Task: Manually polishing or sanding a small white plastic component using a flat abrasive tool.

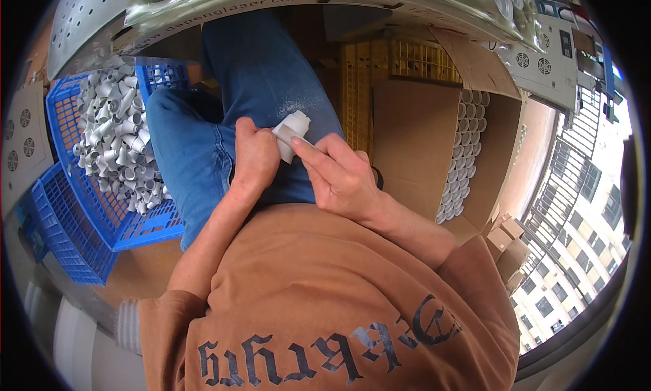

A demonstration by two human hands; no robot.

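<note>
Two hands (pixel 254 154) (pixel 339 174), one white fitting (pixel 291 132)

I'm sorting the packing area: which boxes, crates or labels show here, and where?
Cardboard box: right of the hands, brown, open, white tubes stacked inside.
Blue crate: left, plastic mesh, heaped with white fittings.
Yellow crate: behind the box.
Small cartons: far right, brown.

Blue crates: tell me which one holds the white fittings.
The larger blue crate beside the jeans-clad knee, heaped with white fittings. The smaller crate at far left shows none.
</note>
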